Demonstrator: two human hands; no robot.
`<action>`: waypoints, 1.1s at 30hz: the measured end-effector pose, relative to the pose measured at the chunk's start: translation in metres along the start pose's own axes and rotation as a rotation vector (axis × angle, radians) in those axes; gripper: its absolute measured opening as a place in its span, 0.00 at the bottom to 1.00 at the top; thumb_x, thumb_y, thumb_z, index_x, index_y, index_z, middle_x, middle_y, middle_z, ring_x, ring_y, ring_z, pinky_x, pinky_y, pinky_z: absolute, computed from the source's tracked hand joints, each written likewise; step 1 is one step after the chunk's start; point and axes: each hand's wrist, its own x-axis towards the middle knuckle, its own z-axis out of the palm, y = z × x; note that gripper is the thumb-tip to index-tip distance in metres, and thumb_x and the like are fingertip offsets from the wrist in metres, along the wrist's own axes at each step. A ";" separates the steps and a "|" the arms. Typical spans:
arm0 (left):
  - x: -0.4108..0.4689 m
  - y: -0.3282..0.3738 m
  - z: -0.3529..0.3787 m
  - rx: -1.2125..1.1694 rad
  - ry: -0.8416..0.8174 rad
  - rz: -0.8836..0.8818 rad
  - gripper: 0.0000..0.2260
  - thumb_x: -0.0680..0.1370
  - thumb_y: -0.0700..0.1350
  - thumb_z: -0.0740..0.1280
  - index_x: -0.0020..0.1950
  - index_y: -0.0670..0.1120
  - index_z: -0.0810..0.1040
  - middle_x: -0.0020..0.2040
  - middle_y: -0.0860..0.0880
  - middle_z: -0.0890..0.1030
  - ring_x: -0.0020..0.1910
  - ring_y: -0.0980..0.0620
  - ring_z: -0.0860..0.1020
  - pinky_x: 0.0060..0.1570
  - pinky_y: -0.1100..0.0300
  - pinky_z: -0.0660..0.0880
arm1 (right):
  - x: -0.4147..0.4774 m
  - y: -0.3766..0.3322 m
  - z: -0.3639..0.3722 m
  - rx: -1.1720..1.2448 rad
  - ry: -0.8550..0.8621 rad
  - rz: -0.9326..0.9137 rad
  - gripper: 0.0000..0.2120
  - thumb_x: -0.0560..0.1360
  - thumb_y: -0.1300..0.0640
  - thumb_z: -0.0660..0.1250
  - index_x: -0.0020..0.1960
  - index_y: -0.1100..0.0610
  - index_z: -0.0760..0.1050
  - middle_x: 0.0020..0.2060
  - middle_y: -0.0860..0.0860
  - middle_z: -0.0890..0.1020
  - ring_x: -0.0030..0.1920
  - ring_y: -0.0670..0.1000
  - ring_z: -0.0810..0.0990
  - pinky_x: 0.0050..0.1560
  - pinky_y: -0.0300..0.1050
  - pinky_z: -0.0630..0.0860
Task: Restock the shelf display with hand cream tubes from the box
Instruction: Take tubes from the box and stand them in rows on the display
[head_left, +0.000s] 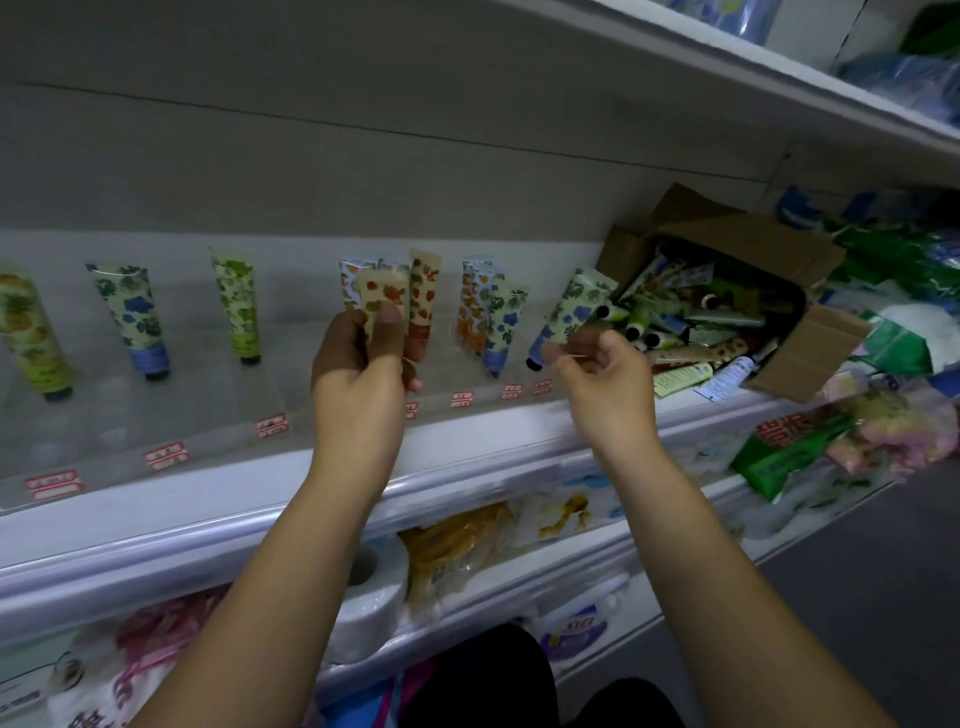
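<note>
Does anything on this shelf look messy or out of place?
Yes. The cardboard box right of the display lies tipped on its side, and loose tubes spill from its mouth in a jumble, unlike the display tubes standing cap-down in their slots.

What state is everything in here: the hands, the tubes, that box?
left hand: grips a strawberry-print tube, crimped end up.
right hand: curled at a blue-flower tube, by its cap end; grip unclear.
cardboard box: open, tipped on its side, tubes inside.
displayed tubes: standing cap down, leaning back.
</note>
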 end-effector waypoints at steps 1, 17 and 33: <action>-0.001 0.000 0.000 0.018 -0.009 0.021 0.14 0.85 0.51 0.63 0.48 0.42 0.76 0.37 0.48 0.79 0.28 0.57 0.73 0.31 0.63 0.72 | 0.002 0.001 0.004 -0.028 0.007 -0.010 0.10 0.74 0.60 0.75 0.41 0.50 0.75 0.40 0.49 0.83 0.43 0.46 0.83 0.46 0.43 0.78; -0.002 -0.005 0.003 0.091 -0.053 0.104 0.13 0.85 0.50 0.62 0.47 0.42 0.76 0.32 0.53 0.79 0.27 0.56 0.72 0.31 0.65 0.72 | 0.001 0.012 0.024 -0.313 -0.094 -0.051 0.08 0.73 0.54 0.76 0.49 0.50 0.78 0.41 0.43 0.81 0.43 0.43 0.79 0.38 0.21 0.67; -0.003 -0.005 0.001 0.078 -0.074 0.060 0.12 0.84 0.50 0.63 0.49 0.42 0.77 0.35 0.49 0.80 0.29 0.54 0.74 0.34 0.59 0.74 | 0.001 0.001 0.018 -0.302 -0.129 0.093 0.22 0.70 0.48 0.78 0.58 0.57 0.79 0.49 0.48 0.82 0.50 0.47 0.80 0.50 0.37 0.74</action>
